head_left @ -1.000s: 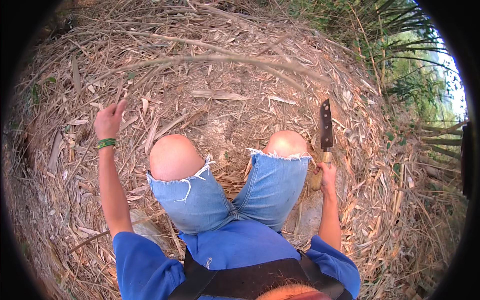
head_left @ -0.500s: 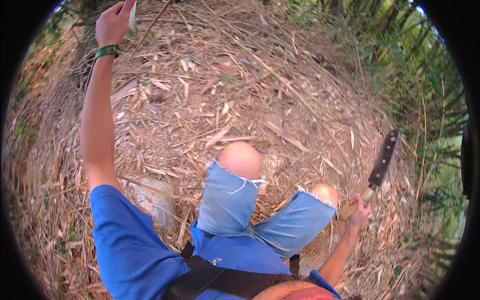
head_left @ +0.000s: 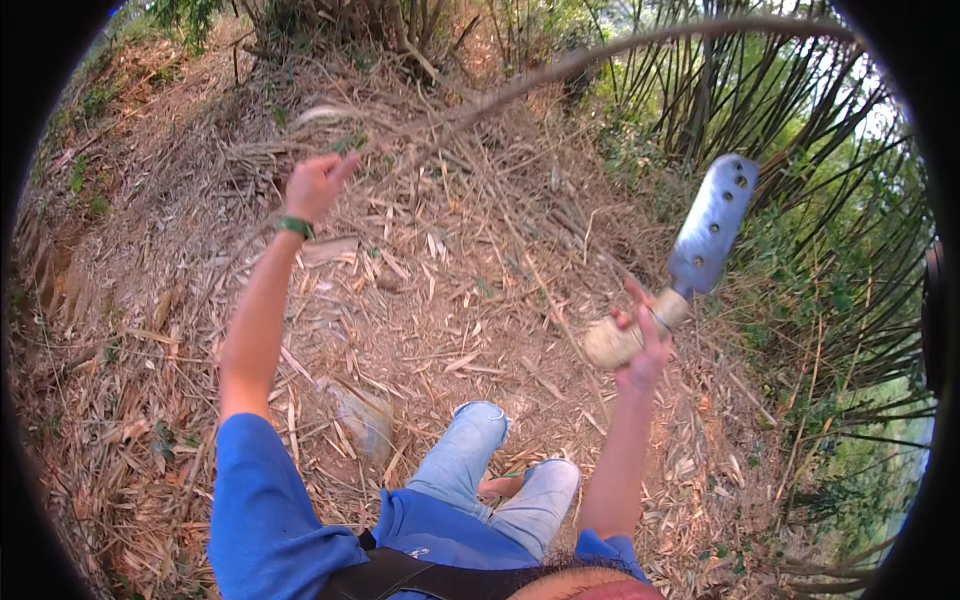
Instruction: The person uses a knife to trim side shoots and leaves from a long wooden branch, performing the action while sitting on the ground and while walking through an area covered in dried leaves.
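My right hand (head_left: 645, 345) grips the pale wooden handle (head_left: 640, 330) of a machete, some fingers lying loosely along it. The machete's broad steel blade (head_left: 714, 222) has several round holes and points up and away. My left hand (head_left: 318, 187), with a green band at the wrist, is closed, its thumb side pointing right. Beside it a long, thin brown stick (head_left: 590, 62) arcs blurred across the far right. A pale, blurred curved piece (head_left: 332, 114) shows just beyond the left hand. Whether the left fingers hold the stick cannot be made out.
Dry bamboo chips and strips (head_left: 470, 330) litter the sloping ground. A pale rock (head_left: 362, 418) lies left of my knees. Bamboo stems (head_left: 750, 80) and green growth stand at the far right, with a clump of stems (head_left: 350, 30) farther ahead.
I have risen from a crouch. The right hand has lifted the machete forward and left, its blade face now showing. The left hand has come nearer and rightward. The arcing stick now crosses the view.
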A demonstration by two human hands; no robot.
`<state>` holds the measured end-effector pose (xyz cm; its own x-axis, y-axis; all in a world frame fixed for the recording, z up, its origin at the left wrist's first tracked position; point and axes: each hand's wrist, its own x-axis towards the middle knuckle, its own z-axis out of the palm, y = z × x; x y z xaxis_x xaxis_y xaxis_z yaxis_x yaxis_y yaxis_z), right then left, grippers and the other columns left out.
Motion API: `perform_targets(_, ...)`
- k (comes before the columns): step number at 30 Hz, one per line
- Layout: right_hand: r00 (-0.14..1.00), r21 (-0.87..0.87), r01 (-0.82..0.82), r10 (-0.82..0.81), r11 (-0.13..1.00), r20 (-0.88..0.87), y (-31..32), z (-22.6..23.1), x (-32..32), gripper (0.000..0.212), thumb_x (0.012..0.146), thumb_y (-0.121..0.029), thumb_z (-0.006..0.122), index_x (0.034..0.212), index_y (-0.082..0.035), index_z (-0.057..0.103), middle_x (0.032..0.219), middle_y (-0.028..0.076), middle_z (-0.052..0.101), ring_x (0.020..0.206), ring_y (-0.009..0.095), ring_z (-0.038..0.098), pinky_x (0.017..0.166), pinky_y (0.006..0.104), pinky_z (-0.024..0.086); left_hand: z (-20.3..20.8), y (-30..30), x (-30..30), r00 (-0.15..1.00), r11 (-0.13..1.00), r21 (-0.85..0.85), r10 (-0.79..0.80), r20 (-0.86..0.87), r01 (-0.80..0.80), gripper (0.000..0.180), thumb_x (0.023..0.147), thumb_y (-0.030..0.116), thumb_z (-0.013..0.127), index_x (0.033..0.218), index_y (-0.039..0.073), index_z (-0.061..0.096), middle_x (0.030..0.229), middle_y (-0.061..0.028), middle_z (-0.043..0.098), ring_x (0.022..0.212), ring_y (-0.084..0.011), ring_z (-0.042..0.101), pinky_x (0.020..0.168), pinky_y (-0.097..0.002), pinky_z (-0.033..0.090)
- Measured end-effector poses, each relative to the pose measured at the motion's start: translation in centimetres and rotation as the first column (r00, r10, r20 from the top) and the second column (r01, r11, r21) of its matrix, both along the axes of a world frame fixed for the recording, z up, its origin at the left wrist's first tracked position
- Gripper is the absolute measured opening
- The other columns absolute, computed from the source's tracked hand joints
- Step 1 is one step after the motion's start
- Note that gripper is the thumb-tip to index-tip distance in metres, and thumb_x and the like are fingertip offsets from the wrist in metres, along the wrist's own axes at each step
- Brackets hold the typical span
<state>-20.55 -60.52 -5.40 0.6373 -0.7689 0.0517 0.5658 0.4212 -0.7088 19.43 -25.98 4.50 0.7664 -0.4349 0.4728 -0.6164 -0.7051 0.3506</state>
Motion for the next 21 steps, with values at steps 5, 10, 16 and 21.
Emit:
perform_targets(5, 0.970, 0.035, -0.128, 0.117, 0.991, 0.214, 2.0, 18.9, 9.4, 0.064, 0.090, -0.010, 0.065, 0.142, -0.006, 0.029, 0.135, 0.015, 0.057, 0.068, 0.014, 0.065, 0.086, 0.0418, 0.058, 7.1, 1.0, -3.9, 0.985, 0.997, 0.075, 0.015, -0.170, -0.002, 0.049, 0.090, 0.056, 0.060, 0.083, 0.009, 0.072, 0.056, -0.0075, 0.056, 0.050, -0.0176, 0.050, 0.049, -0.0348, 0.037)
perform_targets(10, 0.958, -0.048, -0.116, 0.125, 0.992, 0.258, 3.6, 28.1, 17.3, 0.064, 0.092, -0.019, 0.064, 0.143, -0.004, 0.029, 0.127, 0.013, 0.062, 0.082, 0.021, 0.066, 0.094, 0.0429, 0.054, 11.3, 4.6, -1.3, 0.973, 0.999, 0.036, -0.017, -0.230, 0.026, 0.049, 0.090, 0.057, 0.059, 0.082, 0.010, 0.072, 0.062, -0.0113, 0.062, 0.056, -0.0270, 0.059, 0.055, -0.0398, 0.044)
perform_targets(16, 0.876, -0.052, -0.243, 0.242, 0.969, 0.416, 7.1, 35.0, 27.7, 0.037, 0.094, -0.020, 0.057, 0.122, 0.000, 0.047, 0.116, 0.015, 0.067, 0.095, 0.024, 0.064, 0.101, 0.0442, 0.048, 12.7, 9.1, 5.6, 0.984, 0.996, 0.024, -0.082, -0.156, 0.087, 0.052, 0.093, 0.054, 0.055, 0.078, 0.005, 0.065, 0.067, -0.0188, 0.061, 0.063, -0.0384, 0.058, 0.058, -0.0444, 0.044)
perform_targets(21, 0.836, -0.162, -0.234, 0.284, 0.959, 0.469, 11.2, 40.2, 35.7, 0.026, 0.093, -0.018, 0.059, 0.111, -0.004, 0.047, 0.110, 0.016, 0.067, 0.094, 0.023, 0.064, 0.099, 0.0436, 0.049, 16.7, 11.0, 11.9, 0.978, 0.999, 0.046, 0.034, -0.206, -0.025, 0.046, 0.092, 0.051, 0.059, 0.087, 0.007, 0.072, 0.068, -0.0140, 0.063, 0.062, -0.0307, 0.060, 0.059, -0.0404, 0.045)
